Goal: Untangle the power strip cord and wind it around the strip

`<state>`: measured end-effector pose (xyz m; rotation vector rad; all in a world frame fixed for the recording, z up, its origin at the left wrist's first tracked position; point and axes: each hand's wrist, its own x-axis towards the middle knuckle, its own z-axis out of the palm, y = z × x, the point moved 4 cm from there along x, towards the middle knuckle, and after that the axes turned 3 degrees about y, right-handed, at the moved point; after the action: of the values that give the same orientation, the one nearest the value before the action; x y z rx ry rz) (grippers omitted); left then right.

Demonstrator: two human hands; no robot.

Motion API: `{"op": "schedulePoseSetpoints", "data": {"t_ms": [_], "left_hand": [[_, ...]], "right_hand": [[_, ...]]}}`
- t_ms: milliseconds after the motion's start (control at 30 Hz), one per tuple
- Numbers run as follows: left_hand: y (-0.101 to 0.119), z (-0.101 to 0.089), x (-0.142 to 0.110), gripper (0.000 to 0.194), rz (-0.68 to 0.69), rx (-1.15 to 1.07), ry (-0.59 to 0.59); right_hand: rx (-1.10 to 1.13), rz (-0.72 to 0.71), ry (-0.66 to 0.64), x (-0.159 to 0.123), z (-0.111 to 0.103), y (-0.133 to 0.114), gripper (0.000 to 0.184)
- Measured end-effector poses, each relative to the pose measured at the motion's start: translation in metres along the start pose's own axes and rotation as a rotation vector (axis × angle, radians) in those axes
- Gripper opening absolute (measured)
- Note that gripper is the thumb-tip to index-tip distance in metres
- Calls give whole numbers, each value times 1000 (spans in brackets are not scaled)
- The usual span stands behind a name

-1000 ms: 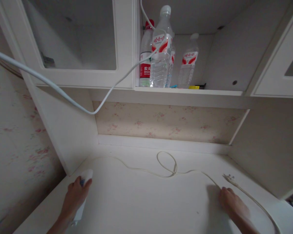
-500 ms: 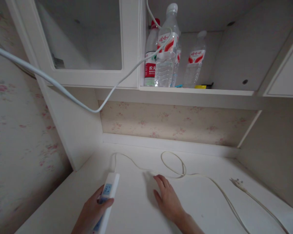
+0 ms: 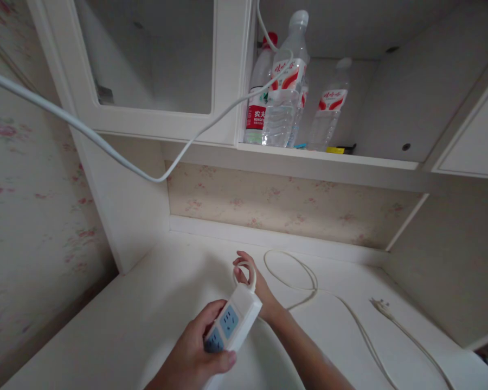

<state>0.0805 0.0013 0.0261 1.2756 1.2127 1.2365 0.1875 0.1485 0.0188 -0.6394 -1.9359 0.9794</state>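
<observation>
My left hand (image 3: 201, 346) is wrapped round a white power strip (image 3: 236, 322) with blue socket faces, held raised and tilted above the white desktop. From the strip's far end its white cord (image 3: 252, 275) bends in a small loop. Just behind that loop is my right hand (image 3: 250, 279), fingers apart and partly hidden by the cord and strip; whether it touches the cord is unclear. More of the cord lies in a loose coil (image 3: 315, 281) on the desktop. At the right rests the three-pin plug (image 3: 380, 306).
A thick white cable (image 3: 106, 149) hangs across the upper left, in front of the cabinet door (image 3: 162, 122). Several plastic bottles (image 3: 287, 92) stand on the open shelf (image 3: 374, 161) above the desktop (image 3: 117, 325). Flowered wallpaper (image 3: 24, 216) covers the left wall.
My left hand has lifted the power strip up and to the right. My right hand has moved forward and slightly left, behind the strip's cord end. The view has shifted slightly.
</observation>
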Motion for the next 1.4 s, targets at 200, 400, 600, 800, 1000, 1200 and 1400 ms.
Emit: {"op": "schedulePoseSetpoints", "data": {"t_ms": [200,400,600,800,1000,1200,1400], "left_hand": [[13,22,19,61,105,-33,41],[21,18,35,61,325,541,260],[7,6,44,69,373,843,254],[1,4,50,64,319,1003,160],[-3,11,46,66,254,1020,-55],[11,30,37,64,240,986,-146],[19,41,29,45,253,911,-269]], "right_hand": [[337,36,-317,-40,31,13,80],[-226,-70,-467,-61,28,-2,32],[-616,25,-489,-70,-2,-12,23],[-961,-202,-441,-71,-20,-31,14],[-912,-432,-456,-60,-42,-50,29],[-614,-329,-523,-40,-51,-59,39],[-392,-198,-567,-23,-58,-62,37]]}}
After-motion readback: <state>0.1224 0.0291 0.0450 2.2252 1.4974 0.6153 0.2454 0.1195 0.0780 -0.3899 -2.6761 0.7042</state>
